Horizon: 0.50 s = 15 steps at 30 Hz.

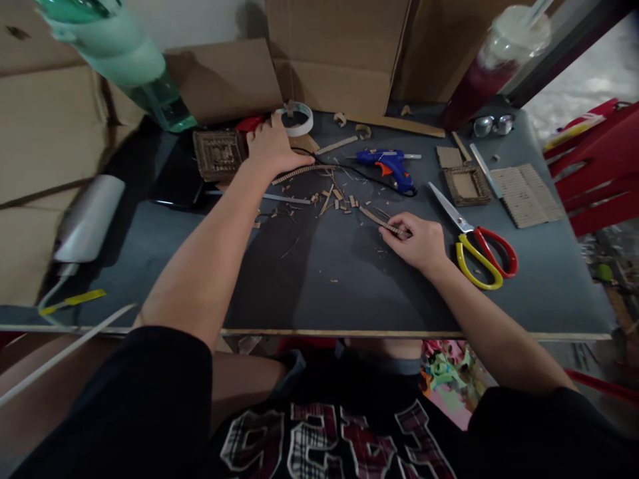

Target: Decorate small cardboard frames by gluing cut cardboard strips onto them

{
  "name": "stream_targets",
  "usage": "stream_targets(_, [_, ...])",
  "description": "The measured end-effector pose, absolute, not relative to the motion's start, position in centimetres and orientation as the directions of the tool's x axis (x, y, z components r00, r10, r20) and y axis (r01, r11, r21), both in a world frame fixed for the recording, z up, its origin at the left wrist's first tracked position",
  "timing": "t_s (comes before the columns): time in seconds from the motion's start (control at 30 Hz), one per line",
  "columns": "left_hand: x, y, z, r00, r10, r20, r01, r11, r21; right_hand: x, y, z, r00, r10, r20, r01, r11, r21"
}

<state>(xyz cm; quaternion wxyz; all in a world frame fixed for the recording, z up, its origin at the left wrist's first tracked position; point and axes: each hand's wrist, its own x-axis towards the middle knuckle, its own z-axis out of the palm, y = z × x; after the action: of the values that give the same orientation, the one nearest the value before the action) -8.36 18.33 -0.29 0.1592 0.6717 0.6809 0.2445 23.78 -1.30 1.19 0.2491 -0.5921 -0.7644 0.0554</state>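
Note:
My right hand pinches the end of a thin corrugated cardboard strip, which points up and left over the table. My left hand reaches to the back of the table with its thumb stretched to the side and its fingers apart. It lies between a small square box of corrugated cardboard and a roll of white tape. A red object shows just behind its fingers, mostly hidden. Another corrugated strip lies below the left thumb. Cardboard scraps are scattered between the hands.
A blue glue gun with its black cord lies at the centre back. Scissors with red and yellow handles lie right of my right hand, below a small cardboard frame. A green bottle and a lidded drink cup stand behind.

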Motion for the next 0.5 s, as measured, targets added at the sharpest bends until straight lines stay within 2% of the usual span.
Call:
stream_targets(0.1, [-8.7, 19.5, -1.0, -0.012, 0.993, 0.117, 0.825, -0.056, 0.563, 23.7, -1.4, 0.9, -0.242, 0.912, 0.33, 0.878, 0.351, -0.325])
stream_targets(0.17, [-8.7, 19.0, -0.4, 0.006, 0.99, 0.138, 0.85, -0.078, 0.521, 23.7, -1.4, 0.9, -0.267, 0.897, 0.353, 0.87, 0.381, -0.312])
stream_targets(0.23, [-8.5, 18.0, 0.9, -0.029, 0.991, 0.127, 0.904, -0.029, 0.427, 23.7, -1.5, 1.0, -0.293, 0.878, 0.379, 0.846, 0.423, -0.324])
stream_targets(0.27, [-8.4, 17.4, 1.6, -0.04, 0.985, 0.167, 0.92, -0.029, 0.39, 23.8, -1.6, 1.1, -0.316, 0.863, 0.394, 0.826, 0.455, -0.334])
stream_targets(0.33, [-7.9, 16.3, 3.0, 0.004, 0.966, 0.259, 0.919, -0.106, 0.38, 23.9, -1.7, 1.3, -0.36, 0.829, 0.428, 0.776, 0.521, -0.355])
stream_targets(0.4, [-7.4, 15.2, 4.4, 0.015, 0.957, 0.291, 0.902, -0.139, 0.41, 24.0, -1.7, 1.4, -0.377, 0.808, 0.453, 0.744, 0.555, -0.371])
stream_targets(0.47, [-7.0, 14.1, 5.6, 0.012, 0.965, 0.261, 0.912, -0.117, 0.393, 24.1, -1.7, 1.4, -0.372, 0.808, 0.457, 0.737, 0.556, -0.384])
stream_targets(0.5, [-6.9, 13.7, 6.0, 0.012, 0.973, 0.232, 0.933, -0.094, 0.347, 24.1, -1.6, 1.4, -0.372, 0.811, 0.451, 0.737, 0.554, -0.389])
